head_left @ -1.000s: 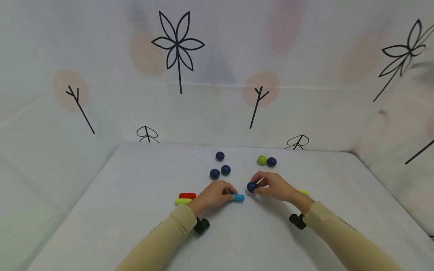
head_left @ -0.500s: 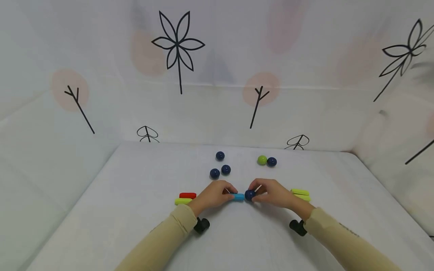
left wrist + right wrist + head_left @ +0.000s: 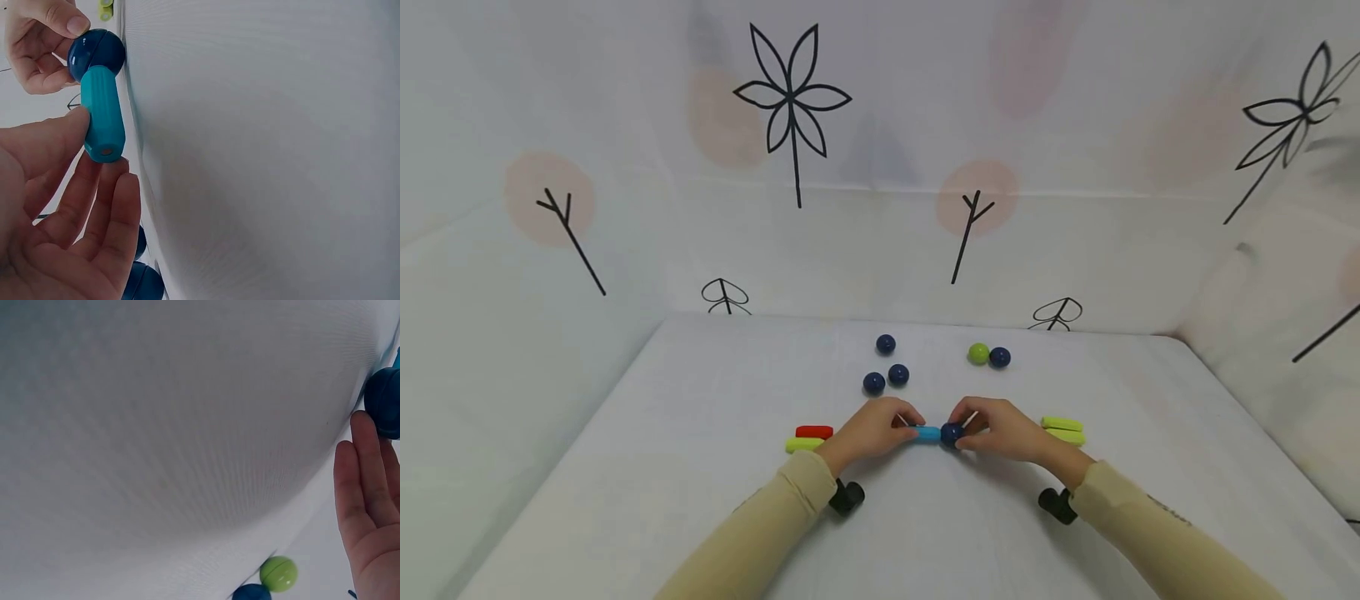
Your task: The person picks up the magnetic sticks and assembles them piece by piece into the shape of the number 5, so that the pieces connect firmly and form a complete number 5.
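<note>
- I see the left hand [image 3: 871, 429] pinching a blue stick [image 3: 927, 434].
- The right hand [image 3: 1000, 427] pinches a dark blue ball [image 3: 950, 434], touching the stick's end, between both hands.
- Just past the left hand sit three more balls [image 3: 874, 383].

Blue rod [image 3: 927, 434]: left end hidden by the left fingers [image 3: 909, 410] in the head view.
Navy ball [image 3: 384, 400]: cut off by the right wrist view's right edge.
Sleeve print [image 3: 1168, 509]: too small to read, possibly lettering.

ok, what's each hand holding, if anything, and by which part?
Left hand: light-blue rod, near its free end. Right hand: dark-blue ball, by its sides.
</note>
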Available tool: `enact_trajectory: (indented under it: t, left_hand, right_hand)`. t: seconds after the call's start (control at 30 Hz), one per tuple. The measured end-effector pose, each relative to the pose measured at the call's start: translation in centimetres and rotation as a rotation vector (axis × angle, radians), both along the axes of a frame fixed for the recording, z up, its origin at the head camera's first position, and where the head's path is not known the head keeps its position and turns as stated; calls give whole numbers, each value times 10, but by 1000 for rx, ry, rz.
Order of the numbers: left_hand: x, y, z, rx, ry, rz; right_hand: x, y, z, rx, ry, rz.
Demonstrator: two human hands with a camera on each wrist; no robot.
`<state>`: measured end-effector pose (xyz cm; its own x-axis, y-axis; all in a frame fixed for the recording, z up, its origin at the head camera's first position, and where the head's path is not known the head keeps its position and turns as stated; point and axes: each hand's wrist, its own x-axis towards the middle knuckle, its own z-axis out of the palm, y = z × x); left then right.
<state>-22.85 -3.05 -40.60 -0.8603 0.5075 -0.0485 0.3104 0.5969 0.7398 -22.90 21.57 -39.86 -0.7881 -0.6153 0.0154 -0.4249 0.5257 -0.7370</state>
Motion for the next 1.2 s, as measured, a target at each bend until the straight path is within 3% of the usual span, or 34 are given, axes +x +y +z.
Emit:
enact_trajectory:
  t: [0.43,0.8,1.2]
  left_hand:
    - [-2,-8,-1,38,29,44]
    - [-8,-18,-3,73,14,128]
    - [-17,-30,1,147,104,183]
  right_hand:
    - [-1,0,-2,-11,-20,-10]
    - [-1,-1,-3,10,-26,-21]
    - [1,-1,0,6,-37,-25]
